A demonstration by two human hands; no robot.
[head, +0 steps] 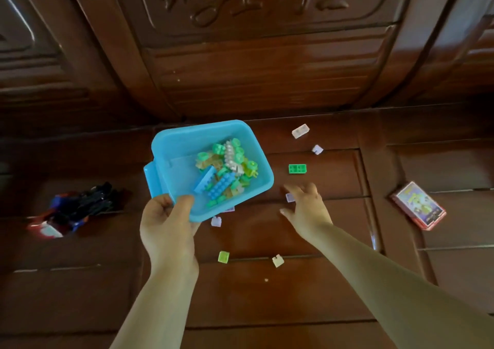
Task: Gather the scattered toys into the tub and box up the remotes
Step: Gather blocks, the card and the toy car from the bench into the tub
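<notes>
My left hand (167,223) grips the near rim of a blue plastic tub (173,145), held tilted above the wooden surface with several green, blue and clear bricks (226,169) inside. My right hand (307,209) hovers with fingers spread, its fingertips right over a small pale brick (289,197). Loose bricks lie around: a green one (297,168), two pale ones (300,130) (317,149) farther back, a pale one (216,221) below the tub, a lime one (223,257) and a cream one (278,261) nearer me.
A red, blue and black toy (72,209) lies at the left. A small printed card box (418,205) rests at the right. A carved dark wooden backrest (254,41) rises behind the surface.
</notes>
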